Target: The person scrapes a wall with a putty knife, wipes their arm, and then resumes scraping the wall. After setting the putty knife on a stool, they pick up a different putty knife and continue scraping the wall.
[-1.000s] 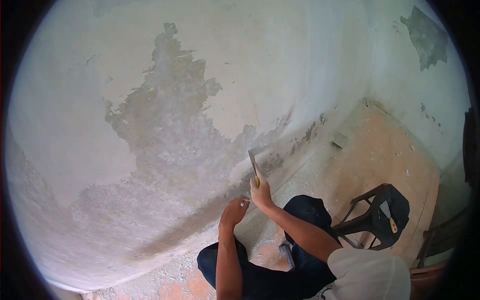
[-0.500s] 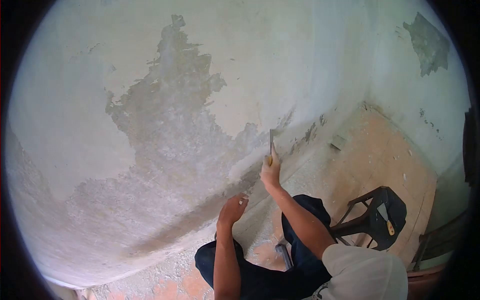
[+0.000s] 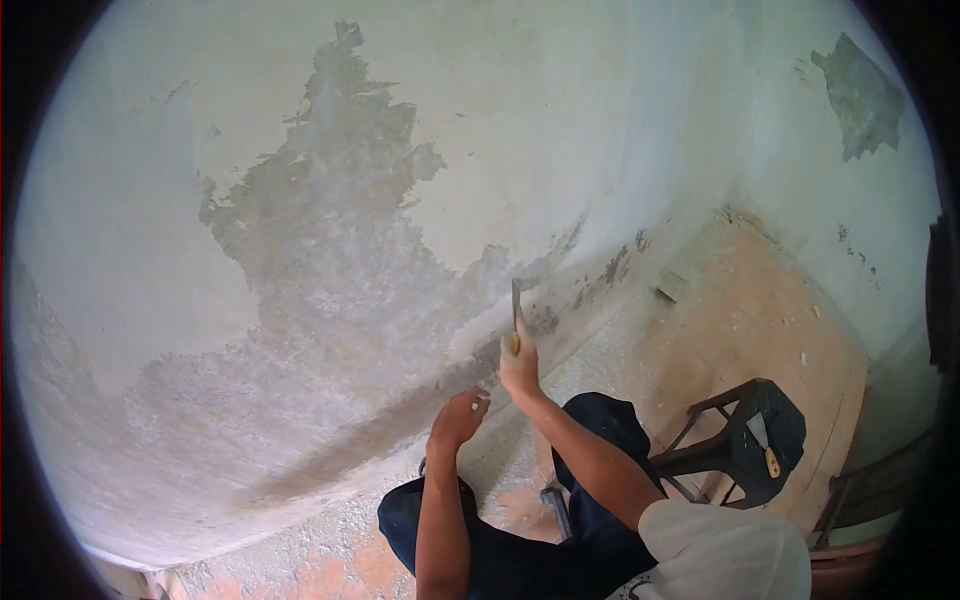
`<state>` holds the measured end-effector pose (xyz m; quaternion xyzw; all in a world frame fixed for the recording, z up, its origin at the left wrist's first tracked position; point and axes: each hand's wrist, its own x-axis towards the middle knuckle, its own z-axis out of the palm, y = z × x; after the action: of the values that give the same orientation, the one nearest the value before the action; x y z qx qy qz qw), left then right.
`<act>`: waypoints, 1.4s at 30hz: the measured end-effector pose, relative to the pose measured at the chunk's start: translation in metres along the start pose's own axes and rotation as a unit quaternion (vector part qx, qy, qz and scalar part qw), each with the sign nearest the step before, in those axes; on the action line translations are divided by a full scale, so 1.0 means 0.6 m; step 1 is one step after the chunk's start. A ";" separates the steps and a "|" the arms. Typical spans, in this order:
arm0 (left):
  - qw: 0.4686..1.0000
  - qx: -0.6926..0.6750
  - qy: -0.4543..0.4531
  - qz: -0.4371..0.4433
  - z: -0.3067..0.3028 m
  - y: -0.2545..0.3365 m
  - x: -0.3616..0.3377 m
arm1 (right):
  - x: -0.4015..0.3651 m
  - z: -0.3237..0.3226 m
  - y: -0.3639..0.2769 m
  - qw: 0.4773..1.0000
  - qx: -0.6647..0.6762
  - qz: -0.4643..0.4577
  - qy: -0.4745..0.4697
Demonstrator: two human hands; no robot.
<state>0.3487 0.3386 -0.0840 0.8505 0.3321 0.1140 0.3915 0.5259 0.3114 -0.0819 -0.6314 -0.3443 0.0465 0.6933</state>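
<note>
My right hand (image 3: 520, 372) is wrapped round the handle of a scraper (image 3: 516, 295). Its thin blade points up against the wall (image 3: 560, 150), by the edge between pale paint and a bare grey patch (image 3: 340, 220). Lower and to the left, my left hand (image 3: 458, 418) is held near the wall's foot with the fingers curled in. Whitish marks show at its fingertips; whether it pinches anything is too small to tell.
A dark stool (image 3: 750, 450) stands to my right, bearing a second scraper (image 3: 763, 445). A dark tool (image 3: 557, 510) lies on the floor between my legs. Dust and flakes cover the tiled floor (image 3: 730, 310). A small flat piece (image 3: 668, 293) lies near the wall's base.
My right hand and the scraper have moved left and slightly down along the wall. The left hand keeps about the same pose; the whole view has shifted a little.
</note>
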 end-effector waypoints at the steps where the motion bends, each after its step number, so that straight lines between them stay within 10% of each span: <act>1: 1.000 0.002 -0.004 -0.001 0.001 0.003 -0.004 | -0.005 -0.002 0.000 0.996 -0.038 0.071 -0.024; 22: 0.999 0.003 0.035 0.032 -0.025 0.009 -0.027 | -0.017 -0.031 -0.047 0.977 -0.040 0.188 -0.093; 26: 0.999 0.030 0.038 0.010 -0.015 0.001 -0.022 | 0.095 -0.035 0.031 0.998 0.015 -0.001 0.061; 27: 0.999 0.022 0.039 0.024 -0.015 -0.005 -0.025 | 0.082 -0.053 0.020 0.985 0.087 0.151 0.007; 30: 0.999 0.023 0.035 0.034 -0.033 0.001 -0.011 | 0.004 -0.054 0.015 0.999 -0.013 0.001 -0.050; 34: 0.999 0.025 0.039 0.016 -0.013 0.006 -0.002 | 0.000 -0.025 -0.033 0.987 -0.058 0.123 -0.083; 42: 0.999 0.018 0.025 0.027 0.011 -0.011 0.005 | -0.002 -0.020 -0.020 0.995 -0.072 0.040 -0.059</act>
<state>0.3512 0.3398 -0.0935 0.8630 0.3207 0.1396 0.3645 0.5271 0.2985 -0.0712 -0.6891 -0.3618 0.0860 0.6219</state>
